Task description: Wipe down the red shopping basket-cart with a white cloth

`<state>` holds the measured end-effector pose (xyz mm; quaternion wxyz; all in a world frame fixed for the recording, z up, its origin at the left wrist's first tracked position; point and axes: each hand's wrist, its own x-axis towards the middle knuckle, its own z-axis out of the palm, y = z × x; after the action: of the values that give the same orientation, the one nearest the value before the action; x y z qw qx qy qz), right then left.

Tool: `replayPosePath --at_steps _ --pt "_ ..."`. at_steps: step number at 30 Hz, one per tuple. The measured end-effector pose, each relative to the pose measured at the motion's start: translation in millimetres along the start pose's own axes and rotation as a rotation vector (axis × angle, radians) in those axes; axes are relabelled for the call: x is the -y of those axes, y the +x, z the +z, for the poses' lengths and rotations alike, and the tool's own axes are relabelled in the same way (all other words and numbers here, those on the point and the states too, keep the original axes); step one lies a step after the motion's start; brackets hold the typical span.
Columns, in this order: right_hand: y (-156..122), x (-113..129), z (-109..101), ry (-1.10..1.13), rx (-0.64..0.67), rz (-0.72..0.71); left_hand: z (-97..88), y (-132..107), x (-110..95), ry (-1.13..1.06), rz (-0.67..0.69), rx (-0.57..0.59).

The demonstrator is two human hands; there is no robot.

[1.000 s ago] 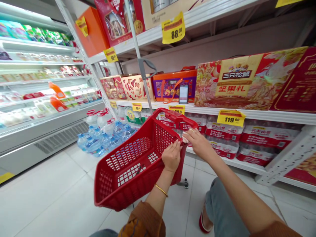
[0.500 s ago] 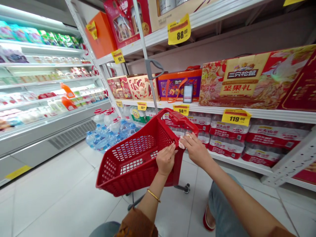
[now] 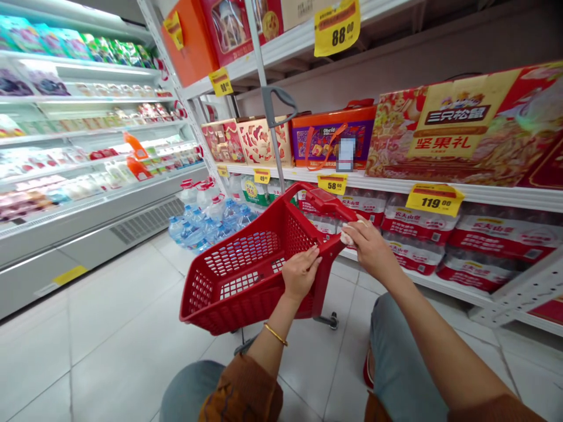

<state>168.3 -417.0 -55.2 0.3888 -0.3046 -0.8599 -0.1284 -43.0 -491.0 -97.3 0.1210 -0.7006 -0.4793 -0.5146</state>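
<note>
A red plastic shopping cart (image 3: 246, 305) with a perforated basket stands in front of me, angled to the left. My left hand (image 3: 301, 272) is closed over the basket's near rim, close to its handle-end corner. Pressed against the side of the red handle (image 3: 328, 199), my right hand (image 3: 372, 249) grips a crumpled white wipe (image 3: 347, 237), part of which sticks out past the fingertips. The fingers of the right hand partly cover both the wipe and the handle's end. Inside the basket only its slotted floor shows.
Shelves with gift boxes (image 3: 461, 129) and packs of bottled water (image 3: 413, 252) run along the right. Blue water bottles (image 3: 206, 225) stand on the floor beyond the cart. A refrigerated display (image 3: 109, 217) lines the left. A grey pole with a hook (image 3: 279, 105) rises behind the basket.
My right hand has slid with the wipe outward along the handle's side, farther from my left hand. The left hand stays on the rim. The whole view has shifted slightly.
</note>
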Motion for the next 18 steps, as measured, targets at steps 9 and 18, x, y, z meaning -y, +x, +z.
replayPosePath --at_steps 9,18 --pt "-13.3 50.5 13.5 -0.005 0.003 -0.041 -4.4 -3.1 -11.0 0.003 -0.033 -0.046" --pt "-34.3 73.7 40.5 0.0 -0.138 -0.088 -5.0 -3.6 -17.3 -0.013 -0.05 -0.039"
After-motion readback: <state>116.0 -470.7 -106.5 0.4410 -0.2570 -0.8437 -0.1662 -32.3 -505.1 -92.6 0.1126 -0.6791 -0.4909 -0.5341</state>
